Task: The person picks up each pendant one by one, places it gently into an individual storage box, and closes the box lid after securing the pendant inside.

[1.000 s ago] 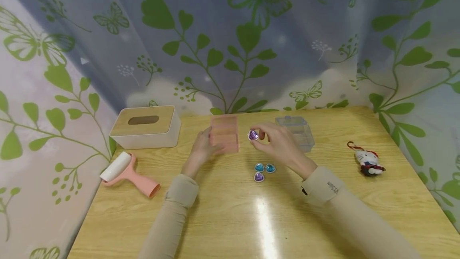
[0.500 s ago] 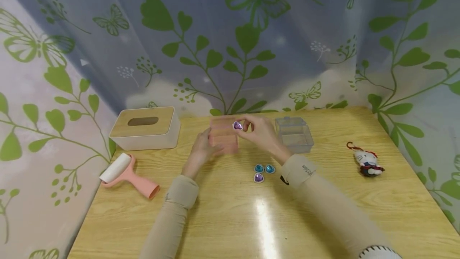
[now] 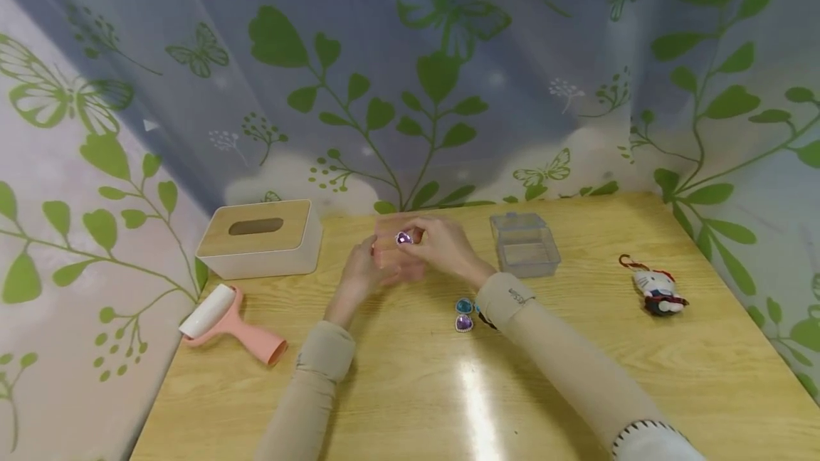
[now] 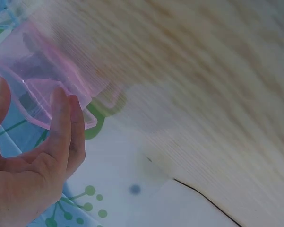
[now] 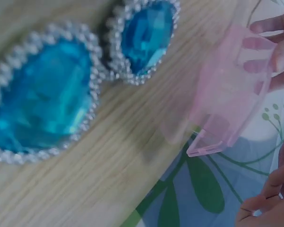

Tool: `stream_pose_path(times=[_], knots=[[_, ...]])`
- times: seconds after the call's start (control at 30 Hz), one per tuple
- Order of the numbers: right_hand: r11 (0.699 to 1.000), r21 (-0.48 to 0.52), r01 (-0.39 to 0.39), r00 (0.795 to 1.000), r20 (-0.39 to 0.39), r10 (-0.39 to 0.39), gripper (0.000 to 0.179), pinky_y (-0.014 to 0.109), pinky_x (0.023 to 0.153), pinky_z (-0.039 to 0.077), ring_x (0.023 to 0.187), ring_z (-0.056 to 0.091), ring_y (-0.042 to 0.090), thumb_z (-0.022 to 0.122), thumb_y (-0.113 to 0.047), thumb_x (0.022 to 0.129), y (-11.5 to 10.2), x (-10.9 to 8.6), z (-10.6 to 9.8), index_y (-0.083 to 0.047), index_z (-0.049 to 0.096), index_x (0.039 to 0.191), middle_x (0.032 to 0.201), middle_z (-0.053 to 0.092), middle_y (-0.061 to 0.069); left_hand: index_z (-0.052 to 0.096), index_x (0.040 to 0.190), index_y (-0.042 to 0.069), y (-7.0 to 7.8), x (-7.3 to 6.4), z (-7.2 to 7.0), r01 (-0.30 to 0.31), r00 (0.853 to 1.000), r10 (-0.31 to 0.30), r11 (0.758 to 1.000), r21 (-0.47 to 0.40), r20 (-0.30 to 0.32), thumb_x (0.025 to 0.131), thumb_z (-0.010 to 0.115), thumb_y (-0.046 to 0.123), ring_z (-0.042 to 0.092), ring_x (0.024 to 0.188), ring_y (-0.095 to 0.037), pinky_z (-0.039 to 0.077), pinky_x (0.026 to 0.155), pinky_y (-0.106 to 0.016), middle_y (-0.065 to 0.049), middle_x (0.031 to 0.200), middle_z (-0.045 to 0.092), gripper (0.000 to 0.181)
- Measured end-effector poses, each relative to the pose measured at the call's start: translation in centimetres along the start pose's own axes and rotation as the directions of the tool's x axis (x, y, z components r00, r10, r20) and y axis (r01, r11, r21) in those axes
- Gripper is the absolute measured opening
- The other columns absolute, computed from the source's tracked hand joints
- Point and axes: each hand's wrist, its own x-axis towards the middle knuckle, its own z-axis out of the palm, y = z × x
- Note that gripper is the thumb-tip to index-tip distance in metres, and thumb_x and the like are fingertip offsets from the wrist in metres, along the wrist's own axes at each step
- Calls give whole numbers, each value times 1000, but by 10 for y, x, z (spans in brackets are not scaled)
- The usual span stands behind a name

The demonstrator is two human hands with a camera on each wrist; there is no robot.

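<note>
My right hand (image 3: 445,247) pinches a purple faceted gem (image 3: 404,239) with a pale beaded rim, over the open pink see-through plastic box (image 3: 410,274). My left hand (image 3: 361,276) holds the box by its left side, thumb at the front; its fingers (image 5: 257,43) show through the pink plastic in the right wrist view. On the table near my right sleeve lie a blue gem (image 3: 464,306) and another purple gem (image 3: 464,323). A second blue gem is mostly hidden by that sleeve, but two blue gems (image 5: 47,99) show large in the right wrist view.
An open clear plastic box (image 3: 528,255) stands right of the pink one. A tissue box (image 3: 259,240) and a pink-handled lint roller (image 3: 233,322) are at the left. A cat figure keyring (image 3: 660,290) lies at the right. A patterned curtain hangs behind the table (image 3: 410,390).
My right hand has moved left with the purple gem, from beside the pink box to over it. My left hand has stayed at the box. My right sleeve now covers part of the loose gems.
</note>
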Motion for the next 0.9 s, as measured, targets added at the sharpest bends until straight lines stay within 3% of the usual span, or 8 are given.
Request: stream_pose_path(times=[0.13,0.27,0.33,0.4,0.5,0.6,0.77,0.9], knots=[[998,-55,22,1000,16,-22,27,38,82,53,78,64,11,81,-34,92,1,8,7,-30,78,119,87,75,-9,33,160,-7,-1,1,-1,-2,1000,2,1000,21,-11,91,84,22,44,150,-48,41,124,-59,-32,161,43,90],[997,-63,43,998,48,-41,46,42,87,50,75,63,9,83,-32,92,4,13,15,-45,70,134,99,79,-11,33,161,-6,-1,0,-1,-2,1000,2,1000,16,-7,91,84,22,42,151,-48,39,125,-60,-32,162,42,90],[996,-64,54,997,61,-50,46,45,90,47,75,62,10,84,-32,91,4,15,18,-44,70,133,107,80,-10,32,161,-5,-2,0,0,3,1000,-3,1000,6,0,92,83,22,41,151,-48,38,125,-60,-31,162,41,90],[995,-75,64,996,74,-58,39,48,91,45,75,60,11,85,-33,90,4,17,22,-43,74,126,113,79,-10,33,161,-4,-2,-1,0,9,1000,-9,1000,3,-1,92,83,22,40,152,-48,37,126,-60,-31,163,41,90],[992,-90,90,992,99,-81,21,51,90,42,76,58,12,86,-34,89,4,21,26,-41,80,108,140,70,-10,33,161,-4,-1,0,0,16,1000,-16,1000,7,-16,91,84,21,39,152,-48,36,127,-60,-32,162,41,89],[988,-111,106,988,125,-92,11,54,91,41,77,57,12,85,-35,89,3,23,29,-41,80,96,144,68,-10,35,160,-5,-1,1,0,17,1000,-17,1000,9,-26,90,85,20,41,151,-48,36,127,-59,-33,161,42,89],[988,-123,97,985,155,-78,10,69,103,38,86,61,14,85,-36,89,3,25,34,-43,79,90,125,75,-12,34,160,-5,-2,2,0,20,1000,-19,1000,16,-20,90,85,20,41,151,-48,36,127,-58,-33,161,42,90],[979,-187,81,976,213,-40,5,79,113,30,103,67,18,83,-41,90,2,28,40,-44,79,92,123,78,-14,34,160,-5,-2,1,0,27,999,-27,1000,16,-24,90,85,20,42,151,-47,36,127,-58,-32,161,42,90]])
